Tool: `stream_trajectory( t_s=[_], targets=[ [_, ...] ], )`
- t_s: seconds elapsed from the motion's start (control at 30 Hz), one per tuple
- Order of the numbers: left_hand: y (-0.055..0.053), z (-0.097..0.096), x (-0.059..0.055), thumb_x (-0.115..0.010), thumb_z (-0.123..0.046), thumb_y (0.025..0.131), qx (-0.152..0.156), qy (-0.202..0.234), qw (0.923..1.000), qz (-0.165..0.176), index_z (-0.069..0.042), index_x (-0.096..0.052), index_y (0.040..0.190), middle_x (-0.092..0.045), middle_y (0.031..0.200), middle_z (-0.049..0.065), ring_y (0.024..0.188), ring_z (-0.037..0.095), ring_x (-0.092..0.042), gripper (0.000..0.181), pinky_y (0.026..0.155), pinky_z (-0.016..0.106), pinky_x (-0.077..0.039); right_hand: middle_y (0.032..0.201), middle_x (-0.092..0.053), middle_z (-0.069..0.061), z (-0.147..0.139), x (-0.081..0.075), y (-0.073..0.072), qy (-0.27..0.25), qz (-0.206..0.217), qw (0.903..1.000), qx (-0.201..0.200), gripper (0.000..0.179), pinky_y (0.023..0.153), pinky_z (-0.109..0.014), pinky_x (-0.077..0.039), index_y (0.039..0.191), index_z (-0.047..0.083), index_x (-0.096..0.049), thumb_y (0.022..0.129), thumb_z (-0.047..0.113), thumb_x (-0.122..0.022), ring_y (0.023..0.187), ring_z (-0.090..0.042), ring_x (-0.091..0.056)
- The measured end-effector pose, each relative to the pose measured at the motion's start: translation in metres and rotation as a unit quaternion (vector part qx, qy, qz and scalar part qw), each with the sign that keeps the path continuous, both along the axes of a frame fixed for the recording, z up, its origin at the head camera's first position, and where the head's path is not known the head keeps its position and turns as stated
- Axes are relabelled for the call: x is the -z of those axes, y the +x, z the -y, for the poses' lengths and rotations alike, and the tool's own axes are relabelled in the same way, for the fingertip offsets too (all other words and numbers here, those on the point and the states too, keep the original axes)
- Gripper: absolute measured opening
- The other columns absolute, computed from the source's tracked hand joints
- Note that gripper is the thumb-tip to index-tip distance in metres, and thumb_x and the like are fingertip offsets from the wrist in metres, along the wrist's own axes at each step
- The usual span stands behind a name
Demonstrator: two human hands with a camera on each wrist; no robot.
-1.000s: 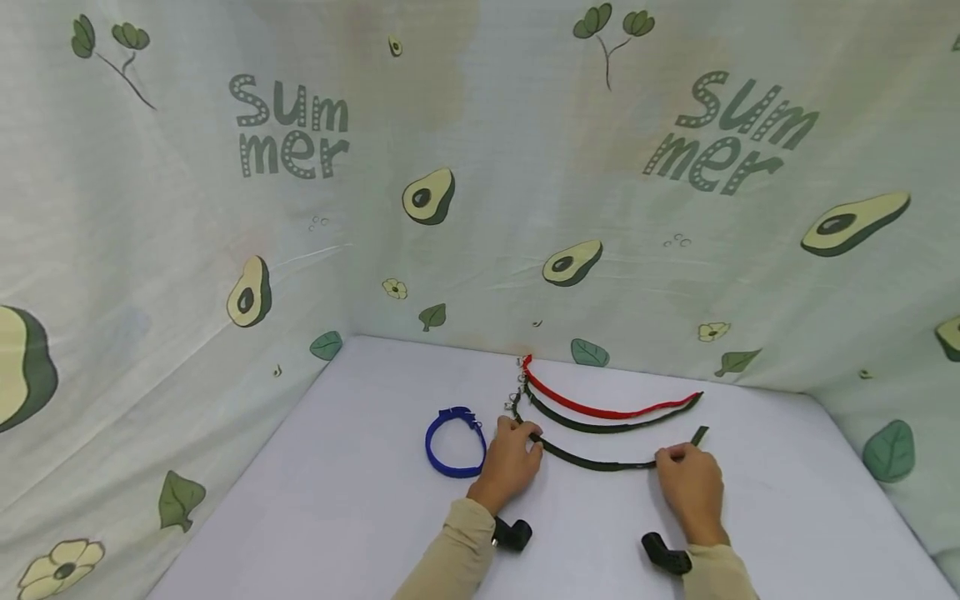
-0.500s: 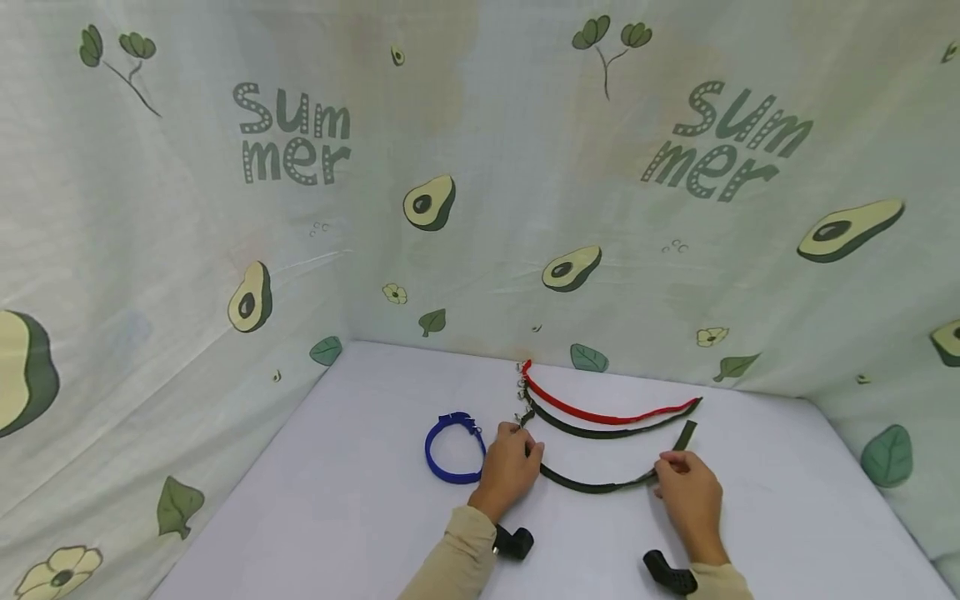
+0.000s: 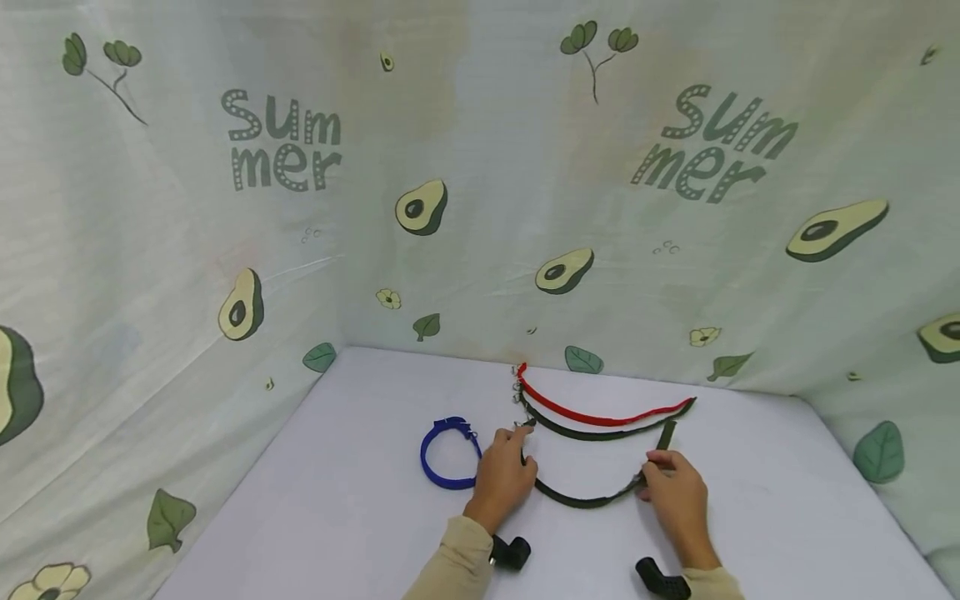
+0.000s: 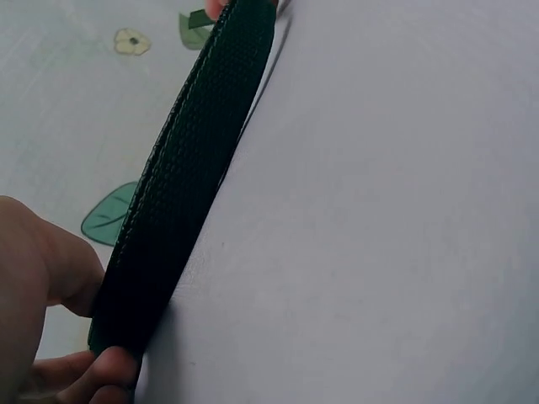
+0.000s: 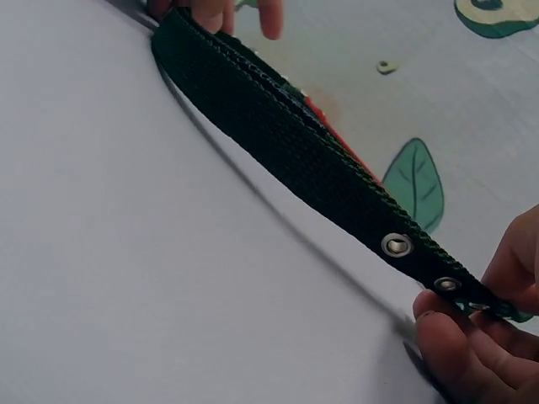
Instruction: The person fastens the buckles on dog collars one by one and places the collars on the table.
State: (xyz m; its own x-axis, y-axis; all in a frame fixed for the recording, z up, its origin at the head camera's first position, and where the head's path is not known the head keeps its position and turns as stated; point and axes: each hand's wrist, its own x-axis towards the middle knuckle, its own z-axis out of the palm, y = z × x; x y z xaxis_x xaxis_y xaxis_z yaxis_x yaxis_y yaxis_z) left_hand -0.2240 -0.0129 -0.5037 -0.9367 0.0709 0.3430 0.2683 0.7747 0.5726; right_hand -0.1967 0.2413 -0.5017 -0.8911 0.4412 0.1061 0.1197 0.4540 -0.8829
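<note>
A dark green webbing collar (image 3: 581, 502) with metal eyelets bows toward me between both hands. My left hand (image 3: 504, 475) grips its buckle end; in the left wrist view, thumb and fingers of that left hand (image 4: 50, 286) lie on either side of the band (image 4: 189, 160). My right hand (image 3: 677, 496) pinches the collar near its eyelet end, and a short tip (image 3: 666, 436) sticks up beyond the fingers. The right wrist view shows silver eyelets (image 5: 397, 245) beside the right hand's fingertips (image 5: 442, 337). The buckle is mostly hidden by my left hand.
Behind the hands, a red collar (image 3: 581, 416) and another dark green collar (image 3: 592, 436) lie stretched out together. A blue collar (image 3: 451, 483), fastened into a ring, lies left of my left hand. A printed cloth (image 3: 480, 250) hangs behind the white table (image 3: 322, 517).
My right hand has drawn slightly leftward, bringing the collar's ends closer, so its middle bows deeper toward me. The free tip points up more steeply. The other collars stay put.
</note>
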Motion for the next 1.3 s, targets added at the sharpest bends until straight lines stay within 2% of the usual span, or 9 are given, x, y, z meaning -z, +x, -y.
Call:
stream_trajectory(
  t_s=[0.13, 0.3, 0.4, 0.53, 0.67, 0.83, 1.0, 1.17, 1.3],
  targets=[
    [0.005, 0.003, 0.001, -0.068, -0.01, 0.083, -0.004, -0.028, 0.9995, -0.015, -0.023, -0.064, 0.134, -0.064, 0.107, 0.007, 0.079, 0.018, -0.064, 0.053, 0.06, 0.032, -0.05, 0.105, -0.067, -0.016, 0.012, -0.001, 0.003, 0.001, 0.007, 0.9997, -0.022, 0.026, 0.054, -0.025, -0.052, 0.114, 0.001, -0.068, 0.092, 0.012, -0.059, 0.057, -0.015, -0.066],
    [0.008, -0.001, 0.002, -0.065, -0.009, 0.082, 0.007, -0.039, 0.9986, -0.036, -0.021, -0.064, 0.133, -0.063, 0.103, 0.004, 0.085, 0.016, -0.061, 0.053, 0.063, 0.031, -0.05, 0.101, -0.069, -0.014, 0.017, 0.0, 0.003, 0.019, -0.013, 0.9996, -0.017, 0.024, 0.053, -0.025, -0.051, 0.111, 0.002, -0.07, 0.09, 0.01, -0.06, 0.057, -0.013, -0.064],
    [0.012, -0.004, 0.005, -0.065, -0.008, 0.08, 0.001, -0.02, 0.9993, -0.032, -0.021, -0.066, 0.129, -0.062, 0.103, 0.003, 0.084, 0.015, -0.059, 0.051, 0.064, 0.03, -0.05, 0.102, -0.069, -0.014, 0.016, 0.002, 0.006, 0.02, -0.003, 0.9996, -0.02, 0.025, 0.054, -0.025, -0.051, 0.113, 0.003, -0.069, 0.091, 0.01, -0.06, 0.059, -0.013, -0.064],
    [0.015, -0.004, 0.007, -0.064, -0.006, 0.081, -0.004, 0.026, 0.9996, -0.009, -0.02, -0.067, 0.127, -0.06, 0.109, 0.004, 0.074, 0.01, -0.056, 0.048, 0.061, 0.026, -0.047, 0.11, -0.069, -0.017, 0.019, 0.002, 0.009, 0.008, 0.013, 0.999, -0.041, 0.034, 0.055, -0.026, -0.053, 0.125, 0.004, -0.066, 0.092, 0.01, -0.058, 0.068, -0.011, -0.066],
    [0.015, -0.004, 0.005, -0.063, -0.006, 0.083, -0.001, 0.057, 0.9983, 0.009, -0.016, -0.065, 0.13, -0.058, 0.111, 0.004, 0.07, 0.009, -0.052, 0.048, 0.059, 0.024, -0.045, 0.113, -0.069, -0.02, 0.023, 0.001, 0.009, 0.015, -0.009, 0.9982, -0.057, 0.041, 0.056, -0.025, -0.053, 0.134, 0.003, -0.061, 0.093, 0.008, -0.057, 0.074, -0.011, -0.068],
    [0.013, -0.006, 0.001, -0.063, -0.006, 0.084, 0.017, 0.072, 0.9972, -0.007, -0.011, -0.066, 0.128, -0.058, 0.106, 0.002, 0.078, 0.008, -0.055, 0.044, 0.066, 0.023, -0.049, 0.106, -0.073, -0.017, 0.024, -0.003, 0.008, 0.061, -0.042, 0.9959, -0.052, 0.046, 0.063, -0.018, -0.049, 0.138, 0.004, -0.059, 0.092, 0.005, -0.059, 0.082, -0.013, -0.071],
    [0.013, -0.006, -0.003, -0.063, -0.002, 0.084, 0.037, 0.1, 0.9941, -0.02, -0.007, -0.066, 0.125, -0.057, 0.1, 0.001, 0.079, 0.006, -0.055, 0.041, 0.069, 0.023, -0.05, 0.107, -0.072, -0.016, 0.028, -0.007, 0.011, 0.04, -0.022, 0.9972, -0.059, 0.056, 0.061, -0.022, -0.047, 0.148, 0.007, -0.048, 0.093, 0.006, -0.057, 0.07, -0.012, -0.07],
    [0.017, -0.004, -0.004, -0.061, 0.0, 0.083, 0.041, 0.123, 0.9915, 0.0, -0.007, -0.066, 0.125, -0.056, 0.103, 0.002, 0.078, 0.004, -0.052, 0.044, 0.067, 0.022, -0.049, 0.104, -0.072, -0.013, 0.036, -0.008, 0.015, 0.02, -0.004, 0.9966, -0.08, 0.059, 0.057, -0.025, -0.046, 0.151, 0.005, -0.042, 0.095, 0.008, -0.057, 0.063, -0.013, -0.067],
    [0.021, -0.002, -0.004, -0.06, 0.0, 0.084, 0.052, 0.133, 0.9895, 0.023, -0.007, -0.063, 0.13, -0.057, 0.115, 0.005, 0.077, 0.003, -0.051, 0.047, 0.067, 0.022, -0.048, 0.093, -0.073, -0.008, 0.038, -0.008, 0.018, 0.026, -0.01, 0.9955, -0.091, 0.053, 0.058, -0.024, -0.046, 0.146, 0.003, -0.048, 0.094, 0.006, -0.058, 0.063, -0.012, -0.066]
  ],
)
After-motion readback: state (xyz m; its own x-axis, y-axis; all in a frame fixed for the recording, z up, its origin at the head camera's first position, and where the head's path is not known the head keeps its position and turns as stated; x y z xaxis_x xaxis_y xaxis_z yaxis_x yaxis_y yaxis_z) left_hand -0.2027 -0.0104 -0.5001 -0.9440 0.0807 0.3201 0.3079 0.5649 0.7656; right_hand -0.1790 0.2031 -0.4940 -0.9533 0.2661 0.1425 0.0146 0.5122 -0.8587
